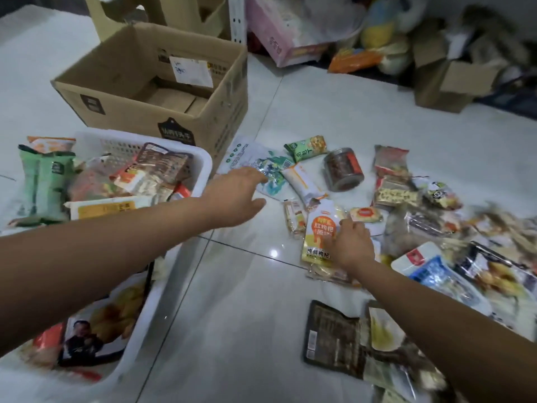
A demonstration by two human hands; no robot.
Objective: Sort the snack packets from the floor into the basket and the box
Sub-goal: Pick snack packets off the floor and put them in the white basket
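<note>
1. White basket (203, 162) held many snack packets; cardboard box (220, 106) stood just behind it.
2. Left hand (236, 196), fingers loosely straight and empty, reached the teal packet (273, 173).
3. Right hand (352, 246) lay with bent fingers on the floor's orange packet (319, 237); grip unclear.

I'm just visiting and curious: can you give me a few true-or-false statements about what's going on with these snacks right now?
1. The white basket already holds several snack packets. True.
2. The cardboard box is filled with snack packets. False: only flat pieces of cardboard show inside it.
3. The right hand touches an orange and yellow packet. True.
4. The jar stands upright in the basket. False: it lies on its side on the floor, among the packets.
5. The left hand lifts a packet high over the box. False: it reaches low, fingers extended, to a white and teal pouch on the floor.
</note>
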